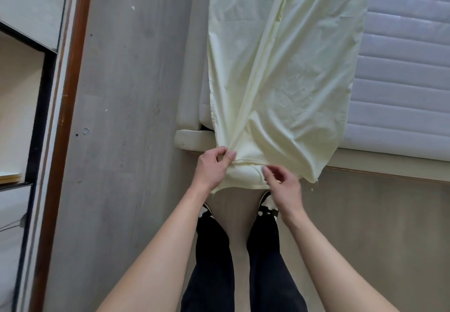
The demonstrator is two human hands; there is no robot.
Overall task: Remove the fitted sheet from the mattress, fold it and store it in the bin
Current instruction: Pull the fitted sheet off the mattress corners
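A pale yellow fitted sheet point(280, 68) lies in a long folded strip across the quilted white mattress point(401, 80), its near end hanging over the bed's foot edge. My left hand point(214, 168) pinches the sheet's near left corner between thumb and fingers. My right hand point(283, 187) is at the hem a little to the right, fingers curled at the cloth's edge; whether it holds the cloth is unclear. No bin is in view.
The cream bed frame point(192, 138) runs along the mattress foot. Grey wood-look floor point(126, 116) lies to the left, bordered by a brown-edged cabinet point(48, 116) with open shelves. My legs and shoes stand right at the bed's foot.
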